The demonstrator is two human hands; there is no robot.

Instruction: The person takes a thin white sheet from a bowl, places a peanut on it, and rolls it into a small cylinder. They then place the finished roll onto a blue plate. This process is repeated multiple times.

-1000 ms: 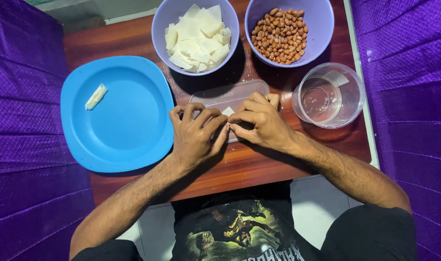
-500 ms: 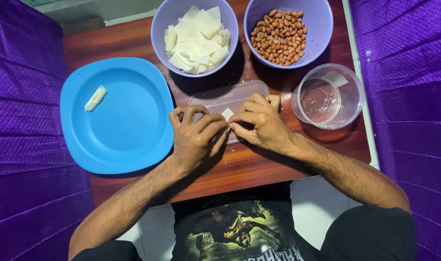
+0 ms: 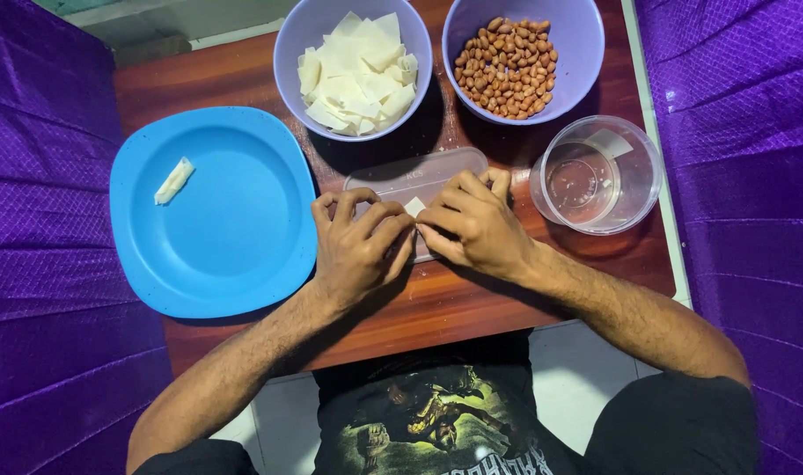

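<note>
While both hands meet over the clear flat plastic lid [image 3: 416,180] on the brown wooden worktop [image 3: 472,299], I see the left hand [image 3: 359,251] and the right hand [image 3: 472,227] with fingers curled narrow, pinching together a small white folded wrapper piece [image 3: 414,208] between their fingertips. I judge the piece could slip or unfold if the pinch loosens, because it is small and mostly hidden under the fingers. Beyond the left hand stands a lilac round bowl of white wrapper squares [image 3: 355,66]; beyond the right hand, a lilac round bowl of brown peanuts [image 3: 509,66]. Just beside the right hand is a clear round plastic cup [image 3: 597,176]; a knock could tip it. Outside the left hand lies a blue plastic plate [image 3: 215,211] carrying one rolled white piece [image 3: 173,180]. No readable labels show.
</note>
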